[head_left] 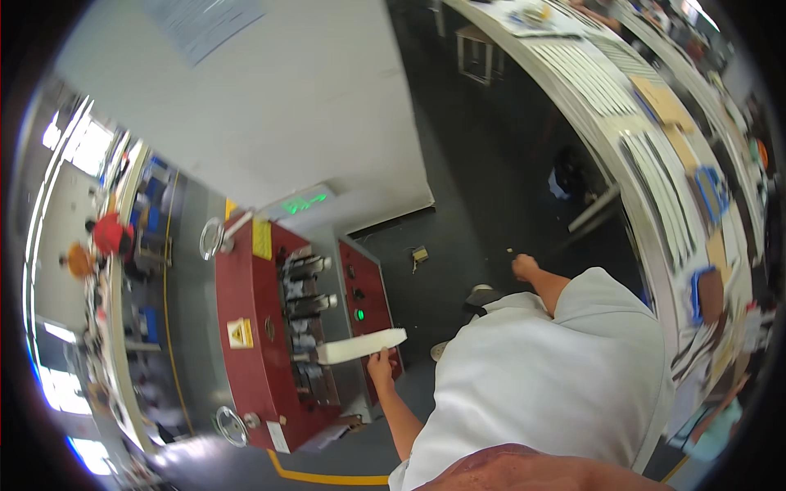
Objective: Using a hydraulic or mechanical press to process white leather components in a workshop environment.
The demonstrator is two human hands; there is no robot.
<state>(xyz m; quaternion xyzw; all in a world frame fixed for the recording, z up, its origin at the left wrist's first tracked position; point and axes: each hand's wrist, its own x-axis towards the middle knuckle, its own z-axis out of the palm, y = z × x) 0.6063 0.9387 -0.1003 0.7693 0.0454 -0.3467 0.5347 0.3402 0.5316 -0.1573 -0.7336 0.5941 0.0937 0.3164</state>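
My left hand (379, 365) holds a long white strip (360, 345) at the red machine (261, 335), with the strip reaching toward its inner metal parts. The machine has two upper metal fittings (309, 300), chrome handwheels (211, 239), yellow labels and a lit green button (359, 315). My right hand (525, 267) hangs beside my body over the dark floor with its fingers curled; whether they hold anything is too small to make out.
A white pillar (327, 98) stands behind the machine. A long bench (606, 123) with strips, boards and blue trays curves along the right, with a stool (475, 53) and people nearby. Co-workers (113, 237) sit at a left bench. A small object (420, 255) lies on the floor.
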